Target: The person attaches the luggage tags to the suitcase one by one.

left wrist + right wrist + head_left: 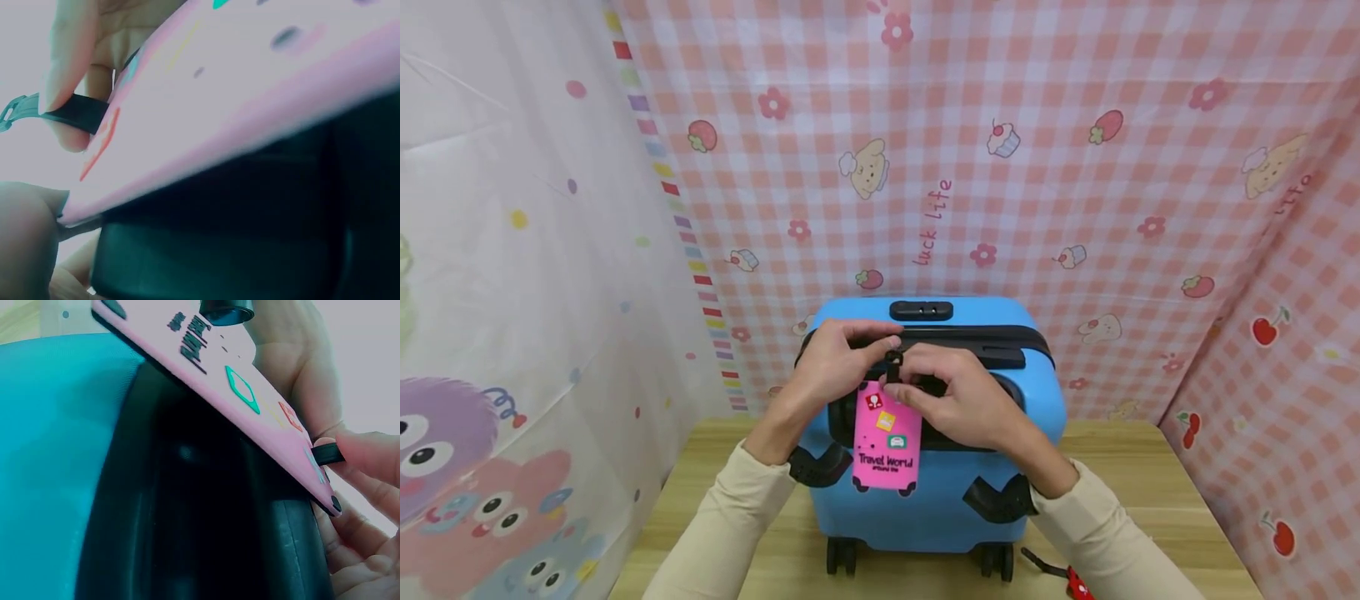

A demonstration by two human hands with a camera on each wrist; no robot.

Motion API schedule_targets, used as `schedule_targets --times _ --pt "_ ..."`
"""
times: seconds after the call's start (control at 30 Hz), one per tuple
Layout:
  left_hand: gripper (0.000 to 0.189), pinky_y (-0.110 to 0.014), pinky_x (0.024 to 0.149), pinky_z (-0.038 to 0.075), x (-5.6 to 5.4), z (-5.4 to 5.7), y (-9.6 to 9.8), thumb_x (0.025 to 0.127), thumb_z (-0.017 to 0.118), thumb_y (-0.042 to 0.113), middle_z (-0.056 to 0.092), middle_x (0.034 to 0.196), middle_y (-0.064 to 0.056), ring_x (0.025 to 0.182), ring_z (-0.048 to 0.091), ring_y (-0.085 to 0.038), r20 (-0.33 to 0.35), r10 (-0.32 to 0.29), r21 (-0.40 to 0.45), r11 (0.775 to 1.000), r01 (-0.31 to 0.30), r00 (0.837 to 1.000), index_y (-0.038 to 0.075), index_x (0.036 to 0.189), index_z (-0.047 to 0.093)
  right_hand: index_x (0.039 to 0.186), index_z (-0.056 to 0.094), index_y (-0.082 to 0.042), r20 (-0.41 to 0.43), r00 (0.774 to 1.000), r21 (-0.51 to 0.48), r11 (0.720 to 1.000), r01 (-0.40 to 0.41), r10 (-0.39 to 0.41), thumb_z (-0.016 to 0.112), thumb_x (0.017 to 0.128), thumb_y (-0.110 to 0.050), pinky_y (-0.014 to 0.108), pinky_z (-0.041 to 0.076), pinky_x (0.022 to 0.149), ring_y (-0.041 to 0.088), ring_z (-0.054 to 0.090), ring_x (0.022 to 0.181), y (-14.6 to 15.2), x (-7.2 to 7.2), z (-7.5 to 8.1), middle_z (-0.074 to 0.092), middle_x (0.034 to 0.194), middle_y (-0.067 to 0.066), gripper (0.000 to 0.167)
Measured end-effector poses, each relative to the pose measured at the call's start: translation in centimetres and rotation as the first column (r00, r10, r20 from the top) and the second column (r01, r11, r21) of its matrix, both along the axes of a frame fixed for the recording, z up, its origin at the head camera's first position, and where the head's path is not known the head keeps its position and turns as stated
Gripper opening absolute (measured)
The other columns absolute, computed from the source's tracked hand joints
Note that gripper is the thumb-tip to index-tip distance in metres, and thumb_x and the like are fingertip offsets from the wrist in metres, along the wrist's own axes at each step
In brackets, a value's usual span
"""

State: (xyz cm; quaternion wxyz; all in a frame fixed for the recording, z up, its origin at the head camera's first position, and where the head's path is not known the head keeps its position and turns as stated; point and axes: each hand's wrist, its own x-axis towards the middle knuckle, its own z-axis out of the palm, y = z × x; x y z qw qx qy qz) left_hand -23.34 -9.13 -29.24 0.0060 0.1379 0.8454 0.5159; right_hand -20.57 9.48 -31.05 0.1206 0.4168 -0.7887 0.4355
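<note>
A pink luggage tag (886,454) printed "Travel World" hangs upright before the black grip area of a blue suitcase (917,500). My right hand (951,396) pinches the tag's black strap (328,454) between thumb and fingers, close to the tag's top edge. Above it, the strap's buckle end (17,111) sticks out past the fingertips. My left hand (838,358) is beside the strap on the left, thumb and index finger close to the buckle. Whether those fingers grip anything is hidden.
The suitcase stands on black wheels (997,561) on a wood-grain surface (1120,483). A red tag (1078,585) with a black strap lies by its lower right corner. Behind hangs a pink checked cloth (1000,200); a white printed cloth (580,275) covers the left side.
</note>
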Motion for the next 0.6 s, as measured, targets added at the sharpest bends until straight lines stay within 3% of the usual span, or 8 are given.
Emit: schedule_targets --times 0.2,0.37,0.6 --pt "0.022 -0.037 0.093 0.053 -0.03 -0.04 0.28 0.097 0.065 0.023 0.071 0.118 0.000 0.109 0.064 -0.016 -0.028 0.072 0.007 0.997 -0.072 0.997 0.017 0.115 0.076 0.085 0.071 -0.014 -0.024 0.999 -0.038 0.999 0.033 -0.033 0.067 0.095 -0.016 0.028 0.048 0.068 0.009 0.056 0.081 -0.09 0.12 -0.27 0.063 0.093 -0.005 0.011" --pt "0.021 -0.035 0.088 0.055 -0.23 -0.15 0.39 0.095 0.068 0.021 0.074 0.110 -0.001 0.101 0.069 -0.015 -0.082 0.119 0.007 0.993 -0.119 0.989 0.016 0.114 0.076 0.099 0.075 -0.011 -0.013 0.997 -0.055 0.996 0.075 -0.075 0.069 0.094 -0.014 0.029 0.053 0.077 0.011 0.061 0.096 -0.05 0.40 -0.29 0.067 0.107 -0.002 0.009" --pt "0.018 -0.035 0.083 0.054 -0.80 -0.33 0.35 0.094 0.068 0.016 0.074 0.098 -0.002 0.089 0.069 -0.016 -0.170 0.118 0.058 0.992 -0.110 0.978 0.013 0.111 0.076 0.106 0.075 -0.010 0.015 0.993 -0.047 0.992 0.115 -0.114 0.069 0.094 -0.014 0.032 0.054 0.081 0.014 0.062 0.101 0.02 0.42 -0.07 0.068 0.111 0.001 0.014"
